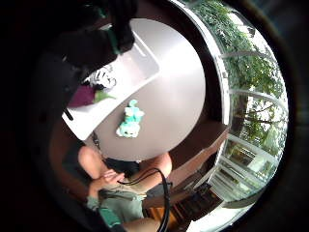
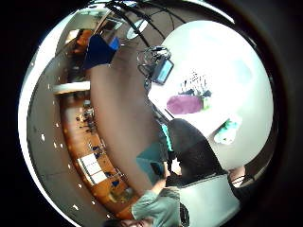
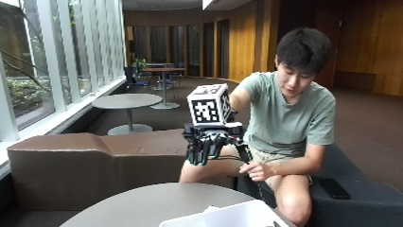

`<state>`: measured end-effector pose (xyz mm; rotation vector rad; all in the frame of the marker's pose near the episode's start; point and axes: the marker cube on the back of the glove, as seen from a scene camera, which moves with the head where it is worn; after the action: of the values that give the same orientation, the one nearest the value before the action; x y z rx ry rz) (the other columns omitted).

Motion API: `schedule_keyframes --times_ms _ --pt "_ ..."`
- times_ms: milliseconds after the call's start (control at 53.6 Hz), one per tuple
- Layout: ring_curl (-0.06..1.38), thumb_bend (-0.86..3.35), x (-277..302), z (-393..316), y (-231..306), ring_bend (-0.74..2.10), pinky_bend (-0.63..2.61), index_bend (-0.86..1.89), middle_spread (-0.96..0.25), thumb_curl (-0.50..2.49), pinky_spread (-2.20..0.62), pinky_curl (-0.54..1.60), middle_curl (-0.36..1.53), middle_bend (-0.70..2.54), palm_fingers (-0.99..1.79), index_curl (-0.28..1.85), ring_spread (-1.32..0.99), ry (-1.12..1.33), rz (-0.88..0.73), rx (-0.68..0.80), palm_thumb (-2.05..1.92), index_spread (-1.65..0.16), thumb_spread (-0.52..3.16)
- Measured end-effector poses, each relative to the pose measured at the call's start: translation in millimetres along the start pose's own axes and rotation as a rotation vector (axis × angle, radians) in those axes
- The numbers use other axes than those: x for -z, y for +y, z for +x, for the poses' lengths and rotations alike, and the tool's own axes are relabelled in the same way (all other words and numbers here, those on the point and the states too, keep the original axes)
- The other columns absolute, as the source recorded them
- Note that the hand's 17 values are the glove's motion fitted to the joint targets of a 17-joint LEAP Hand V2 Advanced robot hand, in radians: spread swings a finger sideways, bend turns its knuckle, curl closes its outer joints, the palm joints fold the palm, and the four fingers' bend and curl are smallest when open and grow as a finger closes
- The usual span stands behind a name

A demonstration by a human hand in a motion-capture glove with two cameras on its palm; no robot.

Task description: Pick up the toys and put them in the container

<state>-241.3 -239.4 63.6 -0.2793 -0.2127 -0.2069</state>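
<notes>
1. Above the round grey table [image 3: 144, 203] hung the gloved right hand [image 3: 206, 144], fingers pointing down, relaxed and slightly apart, holding nothing.
2. On that table stood the white container [image 3: 220, 216], with a purple toy [image 1: 83, 95] and a black-and-white item [image 1: 103, 77] already lying inside it.
3. One toy remained outside: a teal plush [image 1: 129, 118] lay on the bare tabletop, just beside the container's long wall.
4. The step in hand looked like the reach for that plush. It would go best if the hand came straight down over the plush's body, closed around its middle rather than a limb, and lifted clear of the rim before moving across.
5. The plush lay between the container and the table edge nearest the person, so a sideways sweep risked nudging it off; a vertical approach seemed safer.
6. Open tabletop surrounded the plush on the sides away from the container, leaving room for the fingers.
7. The bare left hand [image 3: 255, 171] rested near the person's knee, well apart from the container, pinching a thin black cord.
</notes>
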Motion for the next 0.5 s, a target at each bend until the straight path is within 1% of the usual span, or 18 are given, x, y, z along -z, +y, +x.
schedule_keyframes --times_ms 56,75,112,280,410,504 --pt "0.46 -0.02 11 14 10 0.75 1.15 0.11 -0.02 0.61 -0.02 0.41 0.53 0.18 -0.23 0.12 -0.10 0.032 0.008 -0.006 0.10 -0.14 1.20" --pt "0.46 -0.02 13 19 14 0.76 1.17 0.09 0.00 0.59 -0.02 0.42 0.52 0.17 -0.21 0.12 -0.10 0.042 0.011 -0.006 0.09 -0.14 1.21" --pt "0.45 -0.02 17 28 22 0.71 1.10 0.12 -0.03 0.57 -0.01 0.40 0.52 0.18 -0.23 0.14 -0.09 0.061 0.018 -0.002 0.09 -0.15 1.23" --pt "0.40 -0.01 33 65 46 0.57 0.97 0.12 -0.06 0.50 0.01 0.35 0.49 0.18 -0.20 0.16 -0.07 0.117 0.028 -0.005 0.08 -0.18 1.28" --pt "0.38 -0.01 26 88 56 0.52 0.92 0.11 -0.08 0.46 0.01 0.33 0.46 0.17 -0.16 0.18 -0.07 0.113 0.015 0.011 0.07 -0.20 1.30" --pt "0.38 -0.01 13 97 64 0.51 0.89 0.11 -0.09 0.44 0.01 0.32 0.45 0.17 -0.15 0.18 -0.06 0.116 -0.015 0.076 0.08 -0.21 1.31"
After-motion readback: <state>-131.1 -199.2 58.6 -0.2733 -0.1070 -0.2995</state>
